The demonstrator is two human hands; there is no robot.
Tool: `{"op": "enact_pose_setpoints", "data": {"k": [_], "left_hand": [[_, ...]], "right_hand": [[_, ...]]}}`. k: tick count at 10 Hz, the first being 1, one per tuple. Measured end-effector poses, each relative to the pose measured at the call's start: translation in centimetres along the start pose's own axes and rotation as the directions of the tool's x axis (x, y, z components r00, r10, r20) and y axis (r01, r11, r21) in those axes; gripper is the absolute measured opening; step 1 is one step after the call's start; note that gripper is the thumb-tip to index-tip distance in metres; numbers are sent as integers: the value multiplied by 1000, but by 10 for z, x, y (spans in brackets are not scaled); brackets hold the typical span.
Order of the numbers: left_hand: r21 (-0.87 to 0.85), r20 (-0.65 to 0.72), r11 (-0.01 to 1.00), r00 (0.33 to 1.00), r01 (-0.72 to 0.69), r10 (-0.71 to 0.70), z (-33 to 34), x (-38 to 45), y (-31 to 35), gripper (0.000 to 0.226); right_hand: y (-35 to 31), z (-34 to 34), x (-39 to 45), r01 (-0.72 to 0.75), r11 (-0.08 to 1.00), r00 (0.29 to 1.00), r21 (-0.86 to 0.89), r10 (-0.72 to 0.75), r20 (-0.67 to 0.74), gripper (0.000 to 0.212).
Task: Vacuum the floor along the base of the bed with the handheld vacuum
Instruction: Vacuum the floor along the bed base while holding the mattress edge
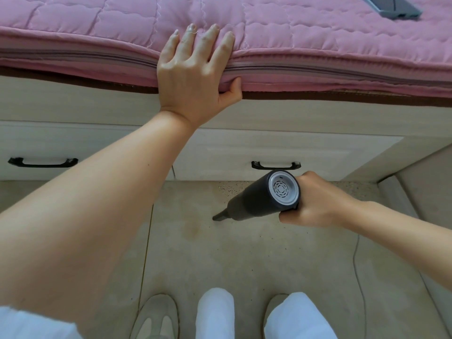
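My right hand grips the dark handheld vacuum by its handle. Its white vented rear cap faces me and its narrow nozzle points down-left, touching the beige tiled floor in front of the bed base. Fine specks of grit lie on the floor along the base, right of the nozzle. My left hand rests on the edge of the pink quilted mattress, fingers spread on top and thumb tucked under the edge.
The cream bed base has two drawers with black handles. A grey phone-like object lies on the mattress at top right. A thin cord runs over the floor on the right. My feet and white trouser legs are at the bottom.
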State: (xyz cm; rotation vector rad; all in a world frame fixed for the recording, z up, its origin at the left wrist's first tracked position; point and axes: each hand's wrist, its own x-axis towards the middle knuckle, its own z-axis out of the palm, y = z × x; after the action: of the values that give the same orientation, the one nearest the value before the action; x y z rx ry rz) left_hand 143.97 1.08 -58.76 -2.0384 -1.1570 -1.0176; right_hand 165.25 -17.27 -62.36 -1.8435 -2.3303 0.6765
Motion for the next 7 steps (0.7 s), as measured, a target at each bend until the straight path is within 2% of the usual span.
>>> {"op": "enact_pose_setpoints", "data": {"k": [2,7], "left_hand": [[0,12,1000,1000,-1,1,0,0,0,59],[32,-35,999,999,-26,27,1,0,-1,57]], "right_hand": [[-6,7,10,-16,999,1000,34,17,-17,20],[-3,-1,-14,11,992,994,123,-24,110,21]]}}
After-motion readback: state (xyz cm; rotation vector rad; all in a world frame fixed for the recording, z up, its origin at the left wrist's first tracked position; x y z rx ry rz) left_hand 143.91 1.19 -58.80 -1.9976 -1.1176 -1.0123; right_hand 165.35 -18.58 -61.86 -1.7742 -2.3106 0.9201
